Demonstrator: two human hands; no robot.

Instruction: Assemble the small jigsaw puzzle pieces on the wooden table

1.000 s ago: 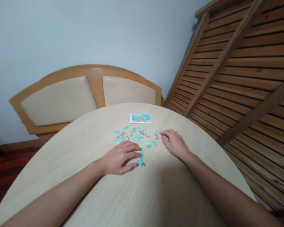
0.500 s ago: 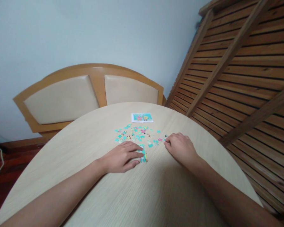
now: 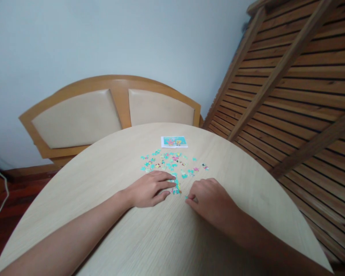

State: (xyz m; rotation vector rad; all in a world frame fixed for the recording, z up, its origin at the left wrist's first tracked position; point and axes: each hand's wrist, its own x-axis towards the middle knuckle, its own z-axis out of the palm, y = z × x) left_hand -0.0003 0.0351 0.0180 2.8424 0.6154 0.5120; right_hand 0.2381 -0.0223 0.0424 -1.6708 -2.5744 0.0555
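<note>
My left hand [image 3: 152,188] lies flat with its fingers apart, fingertips resting on a small joined section of jigsaw puzzle [image 3: 176,188]. That section is teal with some pink and yellow, and the fingers cover part of it. Just to its right, my right hand [image 3: 208,197] pinches a small teal puzzle piece [image 3: 186,197] between thumb and forefinger, close to the tabletop. Beyond both hands, several loose puzzle pieces [image 3: 169,166] in teal, pink and yellow are scattered. A pink piece [image 3: 196,169] and a dark-marked piece [image 3: 205,166] lie at the right of the scatter.
A picture sheet [image 3: 174,142] with two cartoon figures lies behind the pieces on the round wooden table [image 3: 109,157]. Across the table stands a bench back [image 3: 161,109] with cream panels. A slatted wooden panel [image 3: 299,88] leans at the right, and a white cable [image 3: 5,191] hangs at left.
My right hand has moved left and nearer to me from the right edge of the scatter, carrying a teal puzzle piece. My left hand stays on the joined section. The view has shifted slightly.
</note>
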